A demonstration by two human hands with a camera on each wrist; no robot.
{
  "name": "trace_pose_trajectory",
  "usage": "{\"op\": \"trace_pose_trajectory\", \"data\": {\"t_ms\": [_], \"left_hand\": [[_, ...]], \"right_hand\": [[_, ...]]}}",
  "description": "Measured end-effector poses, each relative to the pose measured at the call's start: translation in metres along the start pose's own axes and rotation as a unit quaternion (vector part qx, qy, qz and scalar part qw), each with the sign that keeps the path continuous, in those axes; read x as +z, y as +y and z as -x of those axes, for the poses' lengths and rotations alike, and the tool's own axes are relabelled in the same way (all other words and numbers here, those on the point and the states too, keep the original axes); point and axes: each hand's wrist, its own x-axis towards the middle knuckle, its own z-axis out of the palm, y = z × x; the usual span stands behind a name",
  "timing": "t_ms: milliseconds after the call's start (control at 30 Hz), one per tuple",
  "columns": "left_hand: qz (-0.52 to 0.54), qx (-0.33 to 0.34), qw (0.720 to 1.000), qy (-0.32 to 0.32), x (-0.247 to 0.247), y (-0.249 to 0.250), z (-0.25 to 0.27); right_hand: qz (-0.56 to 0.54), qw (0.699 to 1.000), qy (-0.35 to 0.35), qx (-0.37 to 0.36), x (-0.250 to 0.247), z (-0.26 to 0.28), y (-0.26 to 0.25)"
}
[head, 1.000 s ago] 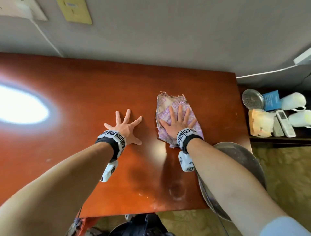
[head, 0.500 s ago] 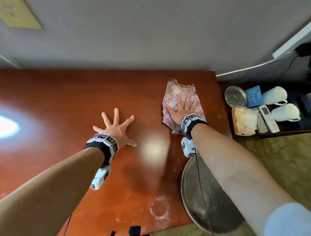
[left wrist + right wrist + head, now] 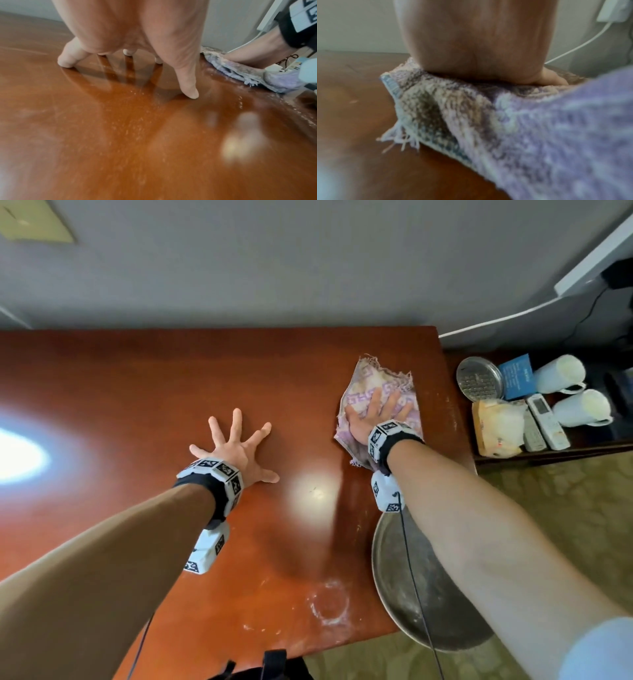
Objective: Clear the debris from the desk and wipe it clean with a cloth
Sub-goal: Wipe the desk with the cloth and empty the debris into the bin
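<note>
A frayed purple and cream cloth [image 3: 383,385] lies on the reddish-brown desk [image 3: 137,392] near its far right corner. My right hand [image 3: 375,414] presses flat on it with straight fingers; the wrist view shows the palm [image 3: 477,44] bearing down on the cloth [image 3: 453,111]. My left hand [image 3: 236,445] is spread wide, fingertips [image 3: 190,93] planted on the bare desk [image 3: 120,135] left of the cloth [image 3: 248,73]. A white powder ring [image 3: 329,606] and fine crumbs [image 3: 135,121] mark the desk near its front edge.
A round metal tray [image 3: 428,604] hangs over the desk's front right corner under my right forearm. A low side shelf [image 3: 582,445] at the right holds two white mugs [image 3: 561,373], remotes [image 3: 546,421], a bag [image 3: 496,429] and a metal lid [image 3: 479,378]. A grey wall runs behind the desk.
My right hand has slid the cloth away from me and to the right, toward the desk's far right corner. The left hand stays planted, fingers spread.
</note>
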Motion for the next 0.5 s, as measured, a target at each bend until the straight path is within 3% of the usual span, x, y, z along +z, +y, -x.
{"op": "trace_pose_trajectory", "data": {"t_ms": [500], "left_hand": [[-0.025,0.065,0.997,0.021,0.072,-0.073,0.073]], "right_hand": [[0.001,1.000,-0.018,-0.026,0.096,0.140,-0.033]]}}
